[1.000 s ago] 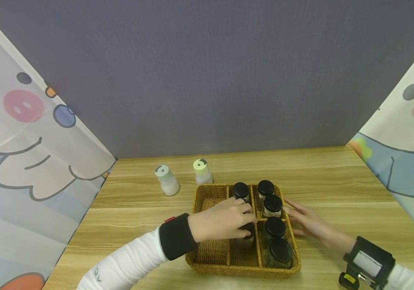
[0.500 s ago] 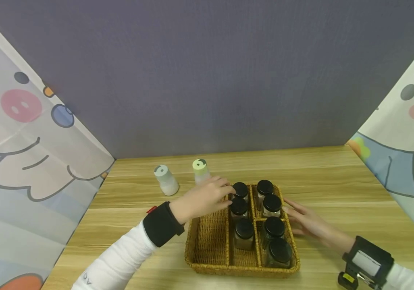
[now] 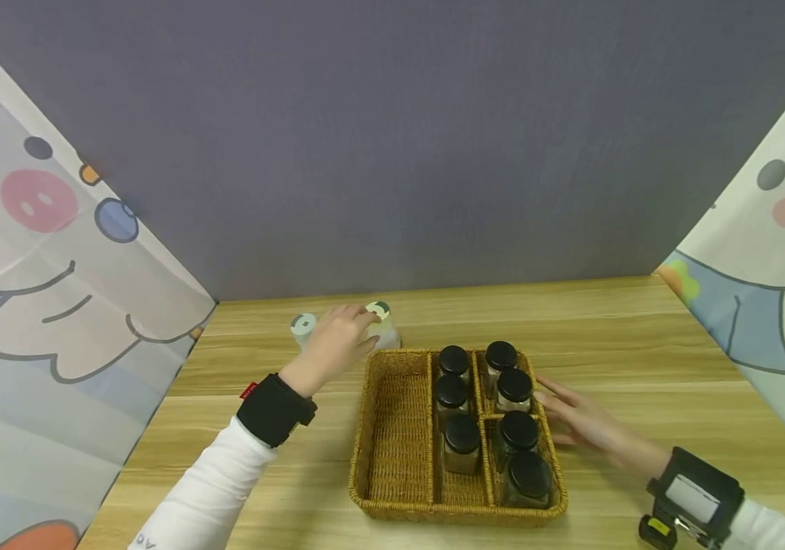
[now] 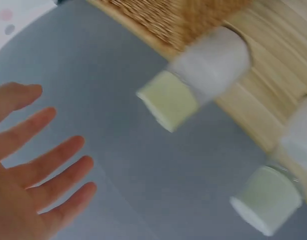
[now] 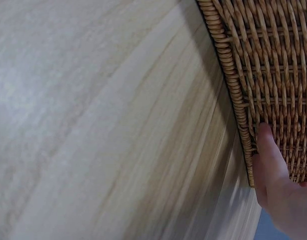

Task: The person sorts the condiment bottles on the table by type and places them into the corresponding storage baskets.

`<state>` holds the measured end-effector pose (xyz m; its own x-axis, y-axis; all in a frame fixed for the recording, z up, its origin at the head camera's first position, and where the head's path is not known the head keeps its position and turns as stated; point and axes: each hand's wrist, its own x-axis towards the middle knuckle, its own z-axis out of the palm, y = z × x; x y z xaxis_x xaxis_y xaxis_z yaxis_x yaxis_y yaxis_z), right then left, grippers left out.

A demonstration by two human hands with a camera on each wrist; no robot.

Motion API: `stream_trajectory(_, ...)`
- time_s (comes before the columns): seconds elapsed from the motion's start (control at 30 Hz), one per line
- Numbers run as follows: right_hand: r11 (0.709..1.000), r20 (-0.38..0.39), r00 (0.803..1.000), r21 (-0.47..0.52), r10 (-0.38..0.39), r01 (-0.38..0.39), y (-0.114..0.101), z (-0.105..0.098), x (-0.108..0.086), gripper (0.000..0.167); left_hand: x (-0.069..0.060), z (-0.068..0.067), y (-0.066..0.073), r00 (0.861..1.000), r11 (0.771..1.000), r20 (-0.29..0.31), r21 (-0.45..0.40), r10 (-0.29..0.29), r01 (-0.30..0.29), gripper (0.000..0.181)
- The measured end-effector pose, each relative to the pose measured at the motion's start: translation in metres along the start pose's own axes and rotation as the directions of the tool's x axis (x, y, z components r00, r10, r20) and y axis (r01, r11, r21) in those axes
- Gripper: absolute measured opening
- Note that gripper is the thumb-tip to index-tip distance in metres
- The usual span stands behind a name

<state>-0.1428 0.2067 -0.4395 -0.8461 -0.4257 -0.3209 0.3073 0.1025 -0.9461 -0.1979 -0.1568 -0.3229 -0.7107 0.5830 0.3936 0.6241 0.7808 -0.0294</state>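
Note:
My left hand (image 3: 334, 341) hovers with spread fingers near two white shakers, and nothing is in its grasp in the left wrist view. The shaker with a yellow-green lid (image 3: 387, 336) stands behind the basket, close to my fingertips. Partly hidden by the hand is the shaker with a pale green lid (image 3: 303, 325). My right hand (image 3: 581, 416) rests its fingers against the right outer wall of the woven basket (image 5: 273, 75). Several black-lidded jars (image 3: 462, 444) stand upright in the basket's middle and right compartments.
The basket's left compartment (image 3: 399, 443) holds no jar. A wooden table (image 3: 612, 328) extends around the basket. A grey panel (image 3: 392, 153) rises at the back, with cartoon-printed sheets (image 3: 41, 252) at both sides.
My left hand has left the jars in the middle compartment and moved left and away from me, toward the shakers. The right hand has stayed at the basket's side.

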Motion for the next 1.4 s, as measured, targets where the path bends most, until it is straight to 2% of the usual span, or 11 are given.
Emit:
stream_trajectory(0.13,1.000,-0.001,1.000,-0.002,0.004,-0.004,0.000,0.000,0.000,0.067,-0.005,0.003,-0.015,0.997,0.998,-0.046,-0.023,-0.060,0.059,0.024)
stream_trajectory(0.3,1.000,0.008,1.000,-0.005,-0.007,0.007,0.001,0.000,0.000,0.068,-0.011,0.006,-0.029,0.992,0.994,-0.071,0.006,-0.106,0.107,0.024)
stream_trajectory(0.53,1.000,-0.002,1.000,-0.008,-0.003,0.003,0.000,0.000,0.000,0.067,-0.018,0.010,-0.045,0.977,0.977,-0.031,0.020,-0.212,0.213,0.026)
stream_trajectory(0.77,1.000,-0.019,1.000,-0.005,0.010,-0.010,-0.001,0.001,-0.001,0.066,-0.026,0.013,-0.059,0.949,0.950,0.028,-0.003,-0.313,0.313,0.032)
stream_trajectory(1.1,1.000,-0.009,1.000,-0.008,-0.018,0.018,-0.001,0.001,0.001,0.067,-0.034,0.021,-0.075,0.927,0.924,0.037,-0.068,-0.374,0.376,0.035)
stream_trajectory(1.4,1.000,-0.007,1.000,-0.004,-0.020,0.020,0.000,0.001,0.000,0.067,-0.036,0.026,-0.082,0.879,0.878,0.150,-0.094,-0.453,0.469,0.042)
